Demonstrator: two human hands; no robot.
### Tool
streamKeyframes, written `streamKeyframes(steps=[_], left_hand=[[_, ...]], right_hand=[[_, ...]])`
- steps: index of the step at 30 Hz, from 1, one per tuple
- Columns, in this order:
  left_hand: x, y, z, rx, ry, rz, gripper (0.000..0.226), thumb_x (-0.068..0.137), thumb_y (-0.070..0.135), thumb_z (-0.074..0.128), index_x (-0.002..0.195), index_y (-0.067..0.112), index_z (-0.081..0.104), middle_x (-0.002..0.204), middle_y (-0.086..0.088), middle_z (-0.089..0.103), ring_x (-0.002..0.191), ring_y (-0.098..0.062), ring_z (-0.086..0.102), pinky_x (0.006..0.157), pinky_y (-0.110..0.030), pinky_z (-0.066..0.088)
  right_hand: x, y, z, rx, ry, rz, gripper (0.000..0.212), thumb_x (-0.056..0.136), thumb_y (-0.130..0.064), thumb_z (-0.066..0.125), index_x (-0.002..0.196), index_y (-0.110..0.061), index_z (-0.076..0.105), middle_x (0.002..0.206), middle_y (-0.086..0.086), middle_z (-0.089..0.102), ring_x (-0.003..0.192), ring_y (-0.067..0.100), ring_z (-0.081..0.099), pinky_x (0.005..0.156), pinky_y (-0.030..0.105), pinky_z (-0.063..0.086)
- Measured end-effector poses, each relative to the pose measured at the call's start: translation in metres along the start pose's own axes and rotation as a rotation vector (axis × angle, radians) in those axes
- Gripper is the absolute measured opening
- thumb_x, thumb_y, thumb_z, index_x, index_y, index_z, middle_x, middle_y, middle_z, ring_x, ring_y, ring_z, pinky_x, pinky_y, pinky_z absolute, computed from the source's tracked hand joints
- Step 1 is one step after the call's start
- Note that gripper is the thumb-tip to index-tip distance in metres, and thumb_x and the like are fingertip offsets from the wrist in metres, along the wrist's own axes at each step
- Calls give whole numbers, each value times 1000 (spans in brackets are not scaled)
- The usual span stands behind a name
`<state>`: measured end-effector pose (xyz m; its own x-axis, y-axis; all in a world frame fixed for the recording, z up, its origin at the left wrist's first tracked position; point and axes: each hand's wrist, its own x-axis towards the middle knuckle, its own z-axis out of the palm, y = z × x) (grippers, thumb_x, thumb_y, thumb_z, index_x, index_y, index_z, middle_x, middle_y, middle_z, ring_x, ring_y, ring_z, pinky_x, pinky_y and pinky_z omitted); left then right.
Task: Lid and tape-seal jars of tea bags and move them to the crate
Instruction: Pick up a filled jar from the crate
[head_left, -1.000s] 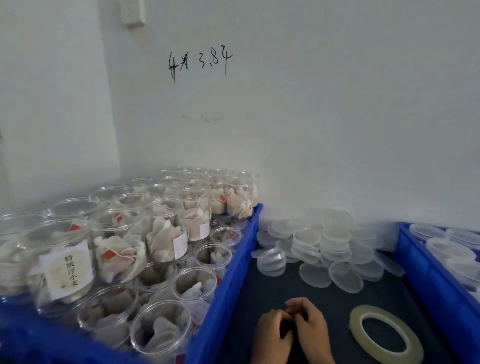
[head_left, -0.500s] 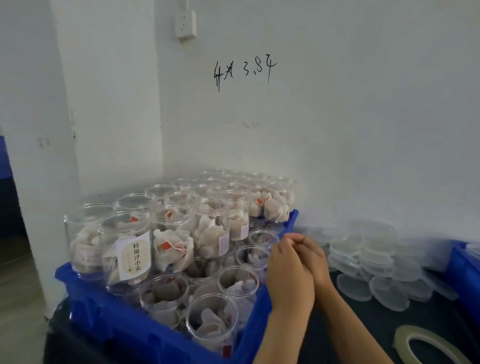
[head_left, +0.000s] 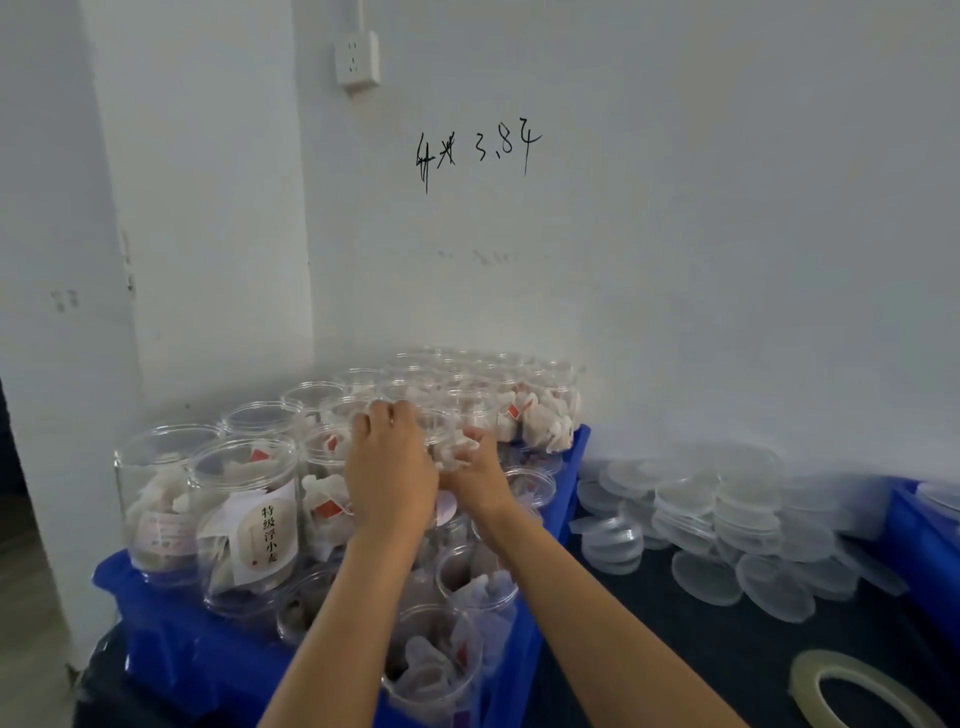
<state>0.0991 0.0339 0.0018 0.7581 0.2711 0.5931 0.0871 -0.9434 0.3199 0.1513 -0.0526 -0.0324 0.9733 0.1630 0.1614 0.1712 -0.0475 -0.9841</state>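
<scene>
A blue crate (head_left: 208, 660) at the left is packed with several open clear jars of tea bags; the nearest labelled jar (head_left: 249, 519) stands at its front left. Both my arms reach over the crate's middle. My left hand (head_left: 389, 467) curls its fingers over the top of one jar (head_left: 449, 426) in the upper layer. My right hand (head_left: 475, 475) grips the same jar from the right side. The jar's lower part is hidden behind my hands. A pile of clear lids (head_left: 727, 519) lies to the right on the dark table (head_left: 675, 623).
A roll of clear tape (head_left: 852, 691) lies flat at the bottom right. A second blue crate (head_left: 924, 545) with lidded jars shows at the right edge. White walls close in behind and at the left, where the table ends.
My hands rose from the table in front of me, moved left over the crate, and now hold a jar in its middle. My view turned left and up.
</scene>
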Motion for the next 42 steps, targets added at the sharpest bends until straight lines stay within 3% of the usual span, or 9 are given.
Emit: streamKeyframes(steps=[2,6,14,22,26,31,35,38,42], left_hand=[[5,-4,2,39,40,19,33,96,16,53,129,15,51,132,-5,49,122,-23,44,90,-29,48],[10,-2,5,153,33,50,18,97,25,57,114,20,61,121,1,58,118,-20,47,79,-26,44],[5,6,2,-110,128,97,12,93,15,60,87,25,62,96,12,64,94,-14,43,54,-21,24],[-25,85,-11,-394,158,370,2,92,24,64,90,26,65,110,11,47,105,-7,36,60,-13,29],[-55,134,11,-617,128,449,8,83,24,75,87,25,68,116,8,49,108,-11,41,76,-6,32],[-93,166,76,-959,-70,386,24,77,28,81,95,27,66,116,13,48,114,-4,44,86,-6,37],[-118,176,132,-1182,-250,185,66,69,28,86,121,34,45,120,19,46,111,2,51,90,-19,48],[-130,179,162,-1287,-459,58,84,62,44,83,130,39,33,123,15,50,110,2,54,87,-14,48],[-137,179,188,-1315,-604,3,79,57,53,80,120,51,32,121,17,46,113,-1,50,86,-18,44]], right_hand=[[4,7,10,-81,5,7,81,81,1,69,144,-11,20,119,5,51,106,20,55,84,27,53],[12,14,29,-330,134,-1,78,90,-23,60,150,-18,11,149,12,24,131,33,35,109,47,34],[4,19,27,-334,281,-172,90,86,-26,66,152,-25,4,153,5,21,137,26,29,109,44,33],[-44,4,-60,-39,420,-388,98,67,-37,74,147,-31,16,140,10,42,124,31,50,100,48,47],[-72,15,-128,-46,483,-435,93,74,-8,79,144,-29,21,133,16,47,113,31,58,95,48,52],[-102,59,-189,-63,520,-330,94,65,1,81,135,-35,30,134,13,47,111,27,61,85,45,57],[-112,101,-214,-134,580,-230,95,48,-23,84,129,-38,37,130,5,48,116,23,57,89,44,56],[-112,127,-225,-172,629,-223,92,48,-25,86,127,-38,40,126,1,48,117,22,55,94,45,52],[-114,141,-226,-189,663,-203,90,51,-22,87,114,-63,38,125,-4,49,116,24,55,90,49,53]])
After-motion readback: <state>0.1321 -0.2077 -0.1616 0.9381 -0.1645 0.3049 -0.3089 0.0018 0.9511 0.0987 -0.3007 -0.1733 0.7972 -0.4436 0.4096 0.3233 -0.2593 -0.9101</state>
